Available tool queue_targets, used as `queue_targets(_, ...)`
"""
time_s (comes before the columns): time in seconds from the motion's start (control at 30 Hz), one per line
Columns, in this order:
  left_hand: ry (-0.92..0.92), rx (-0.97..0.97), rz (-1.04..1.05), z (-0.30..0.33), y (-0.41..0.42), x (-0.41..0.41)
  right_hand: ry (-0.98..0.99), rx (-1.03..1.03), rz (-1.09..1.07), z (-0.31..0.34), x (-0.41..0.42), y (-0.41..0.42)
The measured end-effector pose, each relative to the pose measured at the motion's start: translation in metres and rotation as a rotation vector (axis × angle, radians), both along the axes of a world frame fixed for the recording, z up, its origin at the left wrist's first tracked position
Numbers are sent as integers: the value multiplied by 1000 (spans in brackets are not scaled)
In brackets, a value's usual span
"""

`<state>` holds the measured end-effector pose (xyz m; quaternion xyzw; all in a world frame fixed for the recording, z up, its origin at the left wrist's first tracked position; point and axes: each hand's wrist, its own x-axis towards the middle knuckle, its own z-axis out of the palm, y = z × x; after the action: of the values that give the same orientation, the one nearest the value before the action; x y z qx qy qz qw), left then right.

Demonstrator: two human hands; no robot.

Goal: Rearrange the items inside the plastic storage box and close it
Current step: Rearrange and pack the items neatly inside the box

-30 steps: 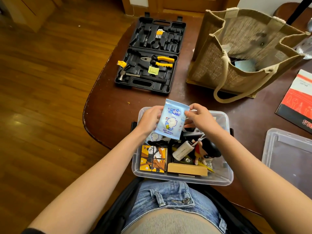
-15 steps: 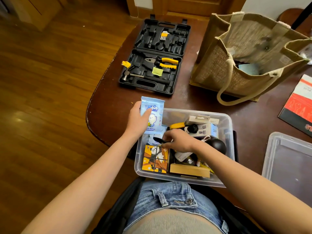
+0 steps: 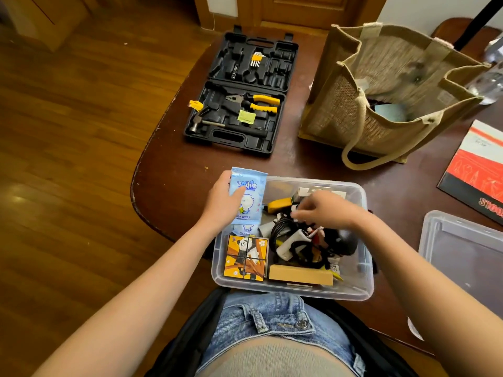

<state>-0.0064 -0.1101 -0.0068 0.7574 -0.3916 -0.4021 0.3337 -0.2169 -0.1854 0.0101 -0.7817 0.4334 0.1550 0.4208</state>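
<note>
Clear plastic storage box (image 3: 362,291), open, at the near edge of a dark wooden table (image 3: 174,186). Left hand (image 3: 221,204) grips a blue pack of wet wipes (image 3: 249,198) upright at the box's far left corner. Right hand (image 3: 324,209), blurred, fingers curled over the box; whether it holds anything cannot be told. Contents: panda puzzle cube (image 3: 246,258), tan block (image 3: 300,274), black cable (image 3: 283,231), yellow tool (image 3: 280,204). Lid (image 3: 462,257) lies to the right. Beyond: open tool case (image 3: 245,96), jute bag (image 3: 386,91).
</note>
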Motion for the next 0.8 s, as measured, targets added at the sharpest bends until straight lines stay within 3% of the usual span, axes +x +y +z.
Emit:
queue_targets(0.2, 234, 1, 33, -1, 5, -9, -306, 257, -440, -16, 44, 17)
queue_targets(0.3, 130, -7, 25, -2, 7, -7, -440, 341, -617, -24, 52, 21)
queue_targets(0.43, -237, -46, 117, -8, 10, 12, -182, 107, -533, -42, 52, 16)
queue_targets(0.6, -188, 76, 37, -17, 17, 21, -12, 129, -473, -65, 69, 15)
queue_targets(0.8, -204, 40, 1, -18, 19, 24, 92, 30, -372, -82, 99, 14)
